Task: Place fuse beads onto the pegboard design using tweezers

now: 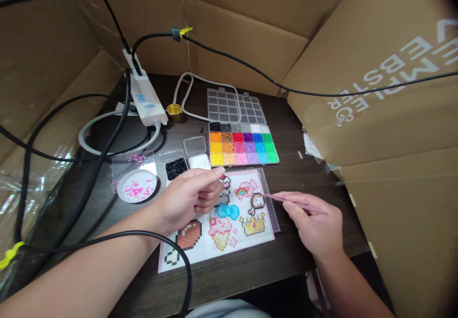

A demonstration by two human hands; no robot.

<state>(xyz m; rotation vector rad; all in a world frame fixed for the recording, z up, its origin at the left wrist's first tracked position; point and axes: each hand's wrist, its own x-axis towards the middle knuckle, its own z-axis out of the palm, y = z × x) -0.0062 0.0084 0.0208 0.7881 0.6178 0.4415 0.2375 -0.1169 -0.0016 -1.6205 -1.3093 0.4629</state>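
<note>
My right hand point(317, 222) is closed on a slim pair of pink tweezers point(304, 205). Their tip meets the pattern sheet point(236, 249) near a small dark-outlined figure at its right side. Pixel pictures cover the sheet, among them a yellow crown point(253, 224), a blue bow point(228, 211) and an ice cream cone point(220, 232). A clear pegboard point(270, 199) shows along the sheet's right edge. Over the upper middle of the sheet, my left hand point(196, 191) has its fingers curled and thumb pressed to the index finger; whatever they may hold is hidden.
Behind the sheet lies an open bead case point(246, 148) of many colours. Small boxes of black beads point(176, 168) and white beads point(199, 162) stand left of it. A dish point(123, 189) holds pink beads. Black cables point(171, 244) cross my left forearm; a power strip point(148, 106) and cardboard walls point(232, 17) surround.
</note>
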